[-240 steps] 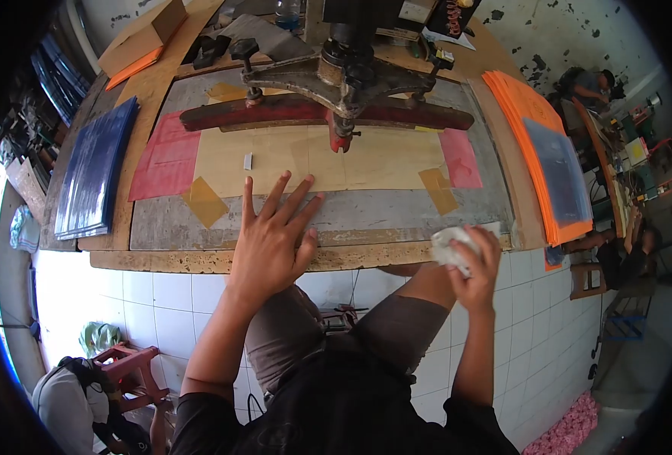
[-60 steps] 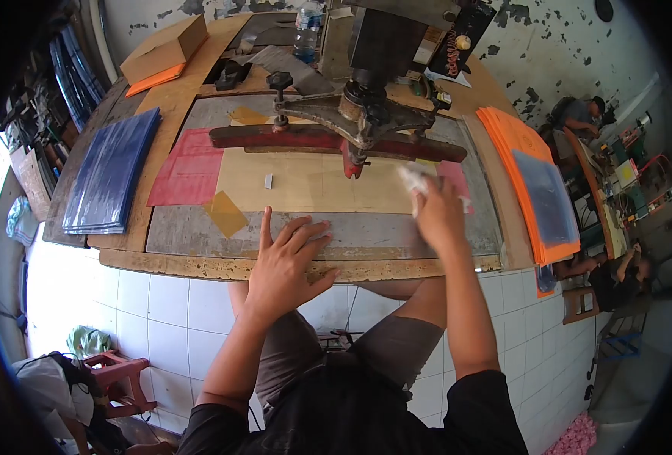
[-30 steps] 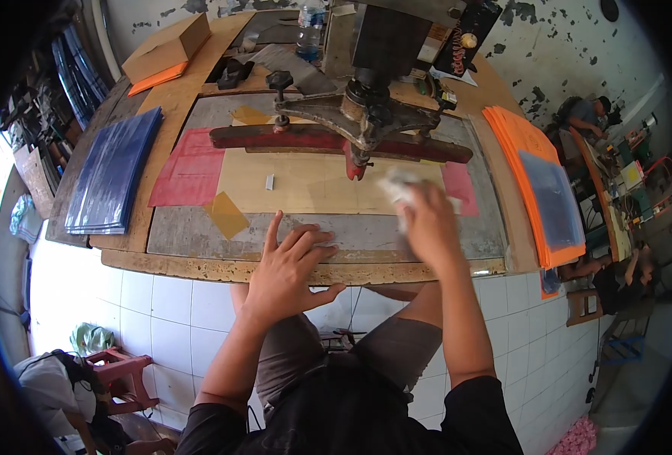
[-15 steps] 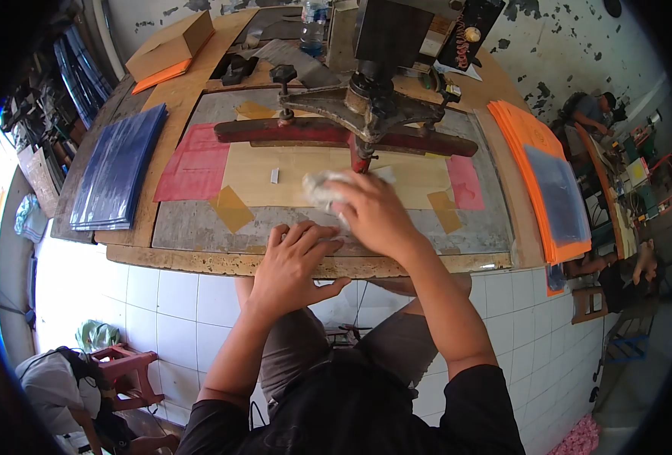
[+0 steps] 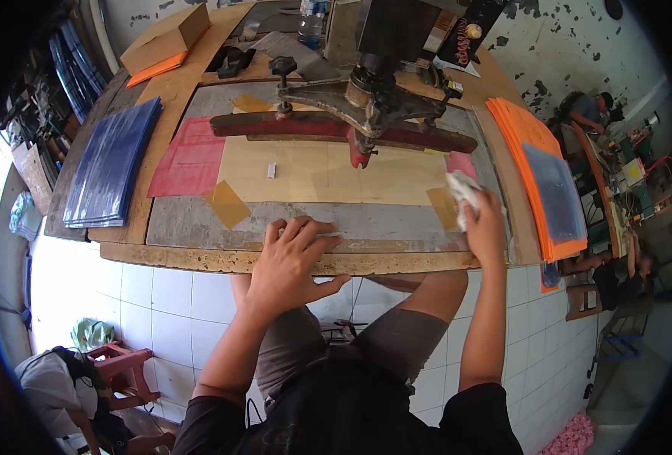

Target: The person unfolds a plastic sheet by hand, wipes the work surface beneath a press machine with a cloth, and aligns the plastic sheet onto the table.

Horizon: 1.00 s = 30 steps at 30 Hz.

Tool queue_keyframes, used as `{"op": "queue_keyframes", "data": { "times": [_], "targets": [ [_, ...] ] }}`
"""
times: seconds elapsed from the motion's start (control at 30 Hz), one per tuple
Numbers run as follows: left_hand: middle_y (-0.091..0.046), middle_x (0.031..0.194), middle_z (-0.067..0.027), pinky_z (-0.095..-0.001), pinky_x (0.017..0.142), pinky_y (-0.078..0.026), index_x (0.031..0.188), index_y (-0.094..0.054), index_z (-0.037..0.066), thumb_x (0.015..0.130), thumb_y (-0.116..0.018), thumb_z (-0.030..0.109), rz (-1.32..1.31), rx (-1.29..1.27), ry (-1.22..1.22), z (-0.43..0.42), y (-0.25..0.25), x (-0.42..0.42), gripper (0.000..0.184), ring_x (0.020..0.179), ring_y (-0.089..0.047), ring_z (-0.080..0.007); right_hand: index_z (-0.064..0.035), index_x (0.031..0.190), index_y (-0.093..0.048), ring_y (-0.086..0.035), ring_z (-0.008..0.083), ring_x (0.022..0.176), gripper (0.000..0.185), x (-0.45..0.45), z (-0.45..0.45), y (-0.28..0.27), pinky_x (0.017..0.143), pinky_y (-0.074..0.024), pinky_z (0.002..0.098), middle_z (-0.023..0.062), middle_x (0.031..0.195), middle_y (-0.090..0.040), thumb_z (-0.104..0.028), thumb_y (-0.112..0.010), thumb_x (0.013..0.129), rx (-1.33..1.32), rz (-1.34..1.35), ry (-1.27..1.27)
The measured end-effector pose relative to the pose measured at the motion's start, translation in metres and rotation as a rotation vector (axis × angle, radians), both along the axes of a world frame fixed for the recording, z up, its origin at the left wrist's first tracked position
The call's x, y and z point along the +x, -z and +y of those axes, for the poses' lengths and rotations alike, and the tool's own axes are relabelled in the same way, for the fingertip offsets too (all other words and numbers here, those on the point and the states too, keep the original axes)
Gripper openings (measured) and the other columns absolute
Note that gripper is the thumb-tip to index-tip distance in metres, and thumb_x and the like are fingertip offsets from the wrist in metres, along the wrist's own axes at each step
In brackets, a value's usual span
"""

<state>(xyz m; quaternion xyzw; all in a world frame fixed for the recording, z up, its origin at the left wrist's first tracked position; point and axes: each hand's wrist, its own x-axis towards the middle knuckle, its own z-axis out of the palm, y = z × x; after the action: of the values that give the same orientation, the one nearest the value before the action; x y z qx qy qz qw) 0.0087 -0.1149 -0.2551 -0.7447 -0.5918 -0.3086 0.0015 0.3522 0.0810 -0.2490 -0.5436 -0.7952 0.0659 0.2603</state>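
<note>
My right hand (image 5: 487,227) grips a crumpled white cloth (image 5: 463,196) over the right end of the metal plate (image 5: 336,236), by the pink sheet (image 5: 461,162) and a brown tape piece (image 5: 443,208). Resting on the table's front edge, my left hand (image 5: 294,254) has its fingers spread and holds nothing. Beyond both hands, a pale yellow sheet (image 5: 305,178) lies on the plate with a small white piece (image 5: 272,171) on it. The red press bar (image 5: 290,126) hangs above that sheet. A larger pink sheet (image 5: 188,159) covers the left end.
A stack of blue plastic sleeves (image 5: 114,167) lies at the left. Orange folders (image 5: 529,152) with a clear blue sleeve lie at the right. A cardboard box (image 5: 165,42) stands at the back left. Other people sit at the far right and lower left.
My right hand has moved right with the cloth, from the middle of the yellow sheet to the plate's right end. My left hand stays at the front edge.
</note>
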Motion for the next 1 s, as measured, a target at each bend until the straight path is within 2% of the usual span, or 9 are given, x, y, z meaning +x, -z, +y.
{"op": "queue_keyframes", "data": {
  "times": [0.07,0.27,0.37,0.53,0.6,0.73,0.8,0.9,1.0],
  "targets": [
    [-0.069,0.136,0.0001,-0.0534,0.114,-0.041,0.121,-0.076,0.013,0.084,-0.088,0.048,0.007,-0.003,-0.001,0.000,-0.001,0.000,0.053,0.129,-0.061,-0.0249,-0.0045,0.139,-0.069,-0.062,0.0431,0.131,0.040,0.024,0.000,0.010,0.112,-0.0513,0.0482,0.0196,0.145,-0.063,-0.004,-0.072,0.099,0.117,-0.084,0.155],
    [-0.069,0.138,0.0003,-0.0540,0.115,-0.040,0.124,-0.076,0.014,0.082,-0.089,0.046,-0.005,-0.030,-0.007,0.001,-0.002,0.001,0.054,0.131,-0.060,-0.0253,-0.0164,0.139,-0.071,-0.056,0.0371,0.144,0.057,-0.067,-0.126,-0.001,0.122,-0.0441,0.0534,0.0110,0.152,-0.062,-0.009,-0.081,0.084,0.063,-0.018,-0.509],
    [-0.069,0.139,0.0006,-0.0545,0.115,-0.040,0.125,-0.076,0.014,0.082,-0.089,0.047,0.028,-0.049,0.002,0.000,-0.004,0.000,0.055,0.133,-0.060,-0.0254,-0.0167,0.136,-0.073,-0.056,0.0359,0.143,0.054,-0.068,-0.132,0.000,0.121,-0.0452,0.0521,0.0097,0.152,-0.062,-0.010,-0.082,0.083,0.053,-0.020,-0.543],
    [-0.069,0.140,0.0003,-0.0555,0.116,-0.039,0.126,-0.076,0.015,0.082,-0.090,0.048,0.024,-0.041,0.003,0.000,-0.003,0.000,0.057,0.134,-0.059,-0.0258,-0.0135,0.134,-0.075,-0.060,0.0373,0.138,0.042,0.012,-0.068,0.017,0.116,-0.0466,0.0500,0.0133,0.148,-0.064,-0.011,-0.078,0.092,0.125,0.037,-0.129],
    [-0.068,0.140,-0.0007,-0.0557,0.116,-0.040,0.126,-0.076,0.014,0.082,-0.089,0.048,0.029,-0.032,0.013,0.000,-0.002,0.000,0.057,0.134,-0.059,-0.0264,-0.0035,0.137,-0.069,-0.061,0.0402,0.133,0.038,0.041,-0.049,0.012,0.115,-0.0463,0.0482,0.0167,0.143,-0.065,-0.007,-0.070,0.099,0.136,-0.007,-0.007],
    [-0.068,0.140,-0.0035,-0.0551,0.115,-0.041,0.128,-0.075,0.013,0.083,-0.088,0.047,0.042,-0.004,0.032,-0.001,0.000,-0.001,0.058,0.134,-0.059,-0.0281,-0.0034,0.145,-0.063,-0.061,0.0398,0.132,0.039,0.087,-0.019,-0.004,0.113,-0.0475,0.0433,0.0195,0.143,-0.063,-0.012,-0.066,0.107,0.193,0.053,0.054],
    [-0.068,0.140,-0.0046,-0.0542,0.115,-0.041,0.129,-0.075,0.012,0.083,-0.088,0.046,0.044,-0.006,0.046,-0.003,0.000,-0.001,0.058,0.134,-0.059,-0.0286,-0.0043,0.148,-0.063,-0.058,0.0412,0.139,0.041,0.093,-0.010,-0.026,0.117,-0.0448,0.0484,0.0201,0.149,-0.061,-0.019,-0.064,0.110,0.251,0.083,0.169],
    [-0.068,0.140,-0.0054,-0.0528,0.114,-0.042,0.131,-0.073,0.012,0.083,-0.087,0.044,0.053,-0.001,0.073,-0.003,-0.001,-0.002,0.059,0.135,-0.059,-0.0290,-0.0059,0.151,-0.062,-0.050,0.0440,0.150,0.047,0.098,0.004,-0.023,0.125,-0.0367,0.0547,0.0199,0.159,-0.056,-0.029,-0.066,0.110,0.497,-0.366,0.318],
    [-0.067,0.139,-0.0054,-0.0521,0.114,-0.043,0.133,-0.073,0.012,0.084,-0.087,0.043,0.057,0.020,0.075,-0.006,-0.001,-0.004,0.059,0.134,-0.059,-0.0291,-0.0120,0.156,-0.060,-0.041,0.0446,0.157,0.059,0.059,-0.046,-0.024,0.129,-0.0284,0.0628,0.0183,0.166,-0.051,-0.043,-0.069,0.107,0.396,-0.113,-0.009]
  ]
}}
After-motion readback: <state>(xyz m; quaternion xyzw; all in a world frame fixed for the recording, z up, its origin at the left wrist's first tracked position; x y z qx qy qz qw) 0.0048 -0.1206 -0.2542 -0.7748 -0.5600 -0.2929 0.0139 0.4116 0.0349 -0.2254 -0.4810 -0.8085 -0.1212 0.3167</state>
